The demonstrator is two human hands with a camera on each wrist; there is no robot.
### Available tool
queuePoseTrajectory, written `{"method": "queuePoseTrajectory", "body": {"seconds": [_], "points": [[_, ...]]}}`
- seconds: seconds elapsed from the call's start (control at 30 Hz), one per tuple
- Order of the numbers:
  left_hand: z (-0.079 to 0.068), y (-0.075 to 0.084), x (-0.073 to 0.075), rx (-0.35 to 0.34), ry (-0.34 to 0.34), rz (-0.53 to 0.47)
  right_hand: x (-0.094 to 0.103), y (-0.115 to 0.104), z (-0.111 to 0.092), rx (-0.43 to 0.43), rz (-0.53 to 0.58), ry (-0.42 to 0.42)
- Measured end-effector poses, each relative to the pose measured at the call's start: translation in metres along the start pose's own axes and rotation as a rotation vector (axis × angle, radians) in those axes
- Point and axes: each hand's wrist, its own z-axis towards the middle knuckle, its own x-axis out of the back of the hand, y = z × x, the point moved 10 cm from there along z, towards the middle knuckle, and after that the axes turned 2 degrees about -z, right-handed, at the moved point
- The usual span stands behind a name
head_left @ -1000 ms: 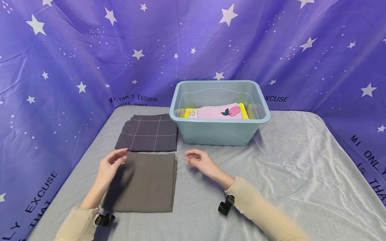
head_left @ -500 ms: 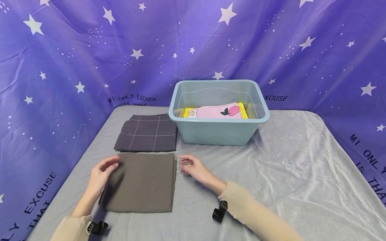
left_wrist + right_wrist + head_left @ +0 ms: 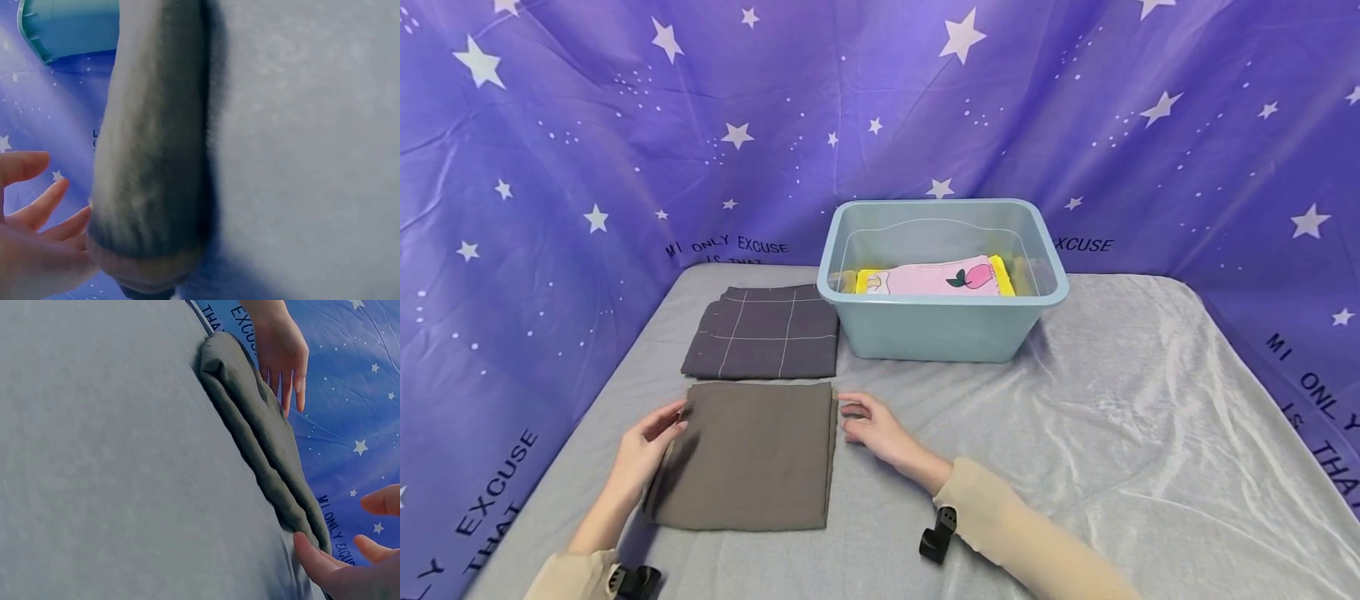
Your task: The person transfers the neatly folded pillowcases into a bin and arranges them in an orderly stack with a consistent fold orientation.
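A folded brown-grey cloth lies flat in front of me, in the head view. At its left edge is my left hand, fingertips close to the upper left corner. My right hand is by the opposite side, its index fingertip right at the upper right edge. Both hands have loosely bent, parted fingers and grip nothing. From the right wrist, the thick layered fold of the cloth shows, with right-hand fingertips at its near end. The left wrist view shows the left fingers spread beside the cloth's rounded edge.
Behind the brown-grey cloth lies a folded dark checked cloth. A blue-grey plastic bin stands right of it, holding a pink cloth with a peach print and something yellow. Grey fabric covers the table; a purple star curtain surrounds it.
Both hands have come down and toward me, the right one also leftward, to the sides of the brown-grey cloth. The cloths and bin have stayed in place.
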Motion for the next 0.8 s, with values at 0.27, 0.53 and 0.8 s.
{"method": "queuePoseTrajectory", "body": {"seconds": [0.27,0.53,0.8], "points": [[-0.001,-0.014,-0.005,0.026,-0.073,0.044,-0.005,0.001,-0.002,-0.008,0.004,0.004],[-0.001,-0.026,-0.011,0.096,-0.145,0.08,-0.012,0.0,-0.004,-0.028,0.034,-0.016],[-0.001,-0.035,-0.014,0.17,-0.198,0.025,-0.016,0.007,-0.001,-0.063,0.051,-0.038]]}}
